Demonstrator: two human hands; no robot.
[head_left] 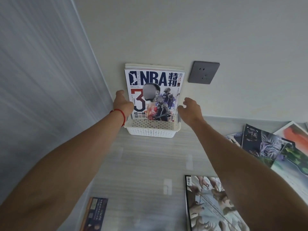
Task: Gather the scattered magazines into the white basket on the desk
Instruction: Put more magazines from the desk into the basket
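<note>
The white basket (pixel 150 130) stands on the desk against the wall. An NBA magazine (pixel 154 94) stands upright in it, in front of other magazines whose top edges show behind. My left hand (pixel 122 102), a red string on its wrist, touches the magazine's left edge with fingers spread. My right hand (pixel 190 110) hovers just off the right edge, fingers apart, holding nothing. More magazines lie flat on the desk: one with a pale cover (pixel 210 204) at the lower right, and a small dark one (pixel 94 214) at the bottom left.
A pile of overlapping magazines (pixel 266 145) lies at the right edge of the desk. A grey wall socket (pixel 203 72) sits right of the basket. A curtain (pixel 41 80) hangs along the left. Wood-grain desk surface (pixel 146 160) lies between my arms.
</note>
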